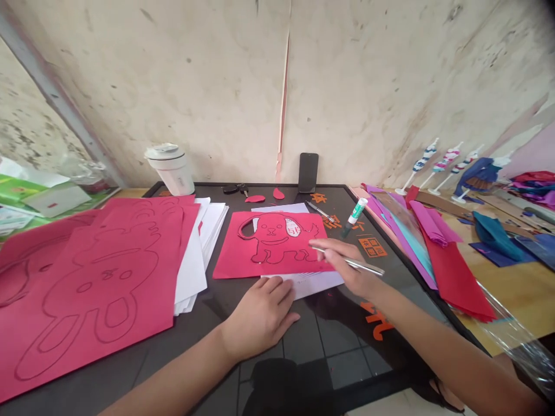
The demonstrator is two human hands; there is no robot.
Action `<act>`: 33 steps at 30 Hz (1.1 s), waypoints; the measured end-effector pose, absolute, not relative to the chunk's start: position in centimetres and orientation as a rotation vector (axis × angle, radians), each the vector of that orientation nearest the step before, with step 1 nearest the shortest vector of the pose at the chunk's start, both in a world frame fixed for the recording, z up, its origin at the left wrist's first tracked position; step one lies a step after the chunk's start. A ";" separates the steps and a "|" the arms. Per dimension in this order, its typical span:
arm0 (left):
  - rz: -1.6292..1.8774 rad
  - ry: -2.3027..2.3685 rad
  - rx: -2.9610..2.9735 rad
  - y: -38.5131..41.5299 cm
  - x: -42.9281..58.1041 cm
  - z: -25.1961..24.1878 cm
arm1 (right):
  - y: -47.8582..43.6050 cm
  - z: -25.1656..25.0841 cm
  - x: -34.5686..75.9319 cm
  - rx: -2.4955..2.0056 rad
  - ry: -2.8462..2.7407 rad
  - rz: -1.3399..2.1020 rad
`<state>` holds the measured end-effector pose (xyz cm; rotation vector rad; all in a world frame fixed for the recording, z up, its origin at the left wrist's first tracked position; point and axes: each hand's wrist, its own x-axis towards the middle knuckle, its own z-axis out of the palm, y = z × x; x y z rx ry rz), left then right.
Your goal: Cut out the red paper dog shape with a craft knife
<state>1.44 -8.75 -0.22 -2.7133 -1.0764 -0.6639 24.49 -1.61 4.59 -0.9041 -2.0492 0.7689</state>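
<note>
A red sheet (234, 248) with a dog drawn in dark outline lies mid-table; its ear areas are cut open. White sheets (318, 284) stick out beneath it. My left hand (260, 318) rests flat at the sheet's lower edge, its fingers spread slightly. My right hand (353, 268) holds a slim silver pen-like tool (362, 266) over the sheet's right side, near the dog's tail. Two red cut-out pieces (255, 199) lie behind the sheet, close to black-handled scissors (236, 189). A pen (319, 211) and an upright glue stick (357, 211) are at the sheet's back right.
Large red sheets with drawings (160, 306) and white papers (195, 283) cover the left side. At the back stand a white cup (171, 167) and a phone (308, 172). Coloured papers (455, 277) and small mannequins (422, 159) are on the right.
</note>
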 end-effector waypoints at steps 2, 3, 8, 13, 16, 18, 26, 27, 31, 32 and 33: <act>-0.647 -1.056 -2.696 -8.9 1.6 -0.2 | -0.6 3.8 22.9 -0.981 -1.929 0.989; -0.673 -1.049 -2.684 -8.9 1.6 -0.3 | 0.0 3.4 22.3 -0.980 -1.855 1.094; -0.785 -1.184 -2.525 -8.1 1.0 -0.7 | 2.1 1.7 21.6 -1.035 -1.725 1.176; -0.601 -1.223 -2.656 -7.7 0.7 -1.3 | 2.4 1.2 23.0 -1.133 -1.768 1.058; -0.603 -1.285 -2.687 -7.8 0.9 -1.4 | 2.2 1.4 23.3 -1.125 -1.768 1.070; -0.601 -1.304 -2.711 -8.0 1.0 -1.2 | 1.9 1.5 23.1 -1.100 -1.825 1.051; -0.576 -1.383 -2.817 -7.8 1.1 -0.6 | 0.4 0.9 21.4 -1.117 -1.912 0.813; -0.569 -1.386 -2.817 -7.7 1.1 -0.7 | 0.4 0.8 21.3 -1.110 -1.930 0.793; -0.547 -1.339 -2.804 -7.7 1.1 -1.1 | 1.0 0.5 21.1 -1.124 -1.955 0.697; -0.538 -1.322 -2.792 -7.7 1.1 -1.3 | 1.2 0.5 21.2 -1.137 -1.949 0.675; -0.527 -1.318 -2.774 -7.7 1.1 -1.3 | 1.4 0.6 21.3 -1.149 -1.943 0.656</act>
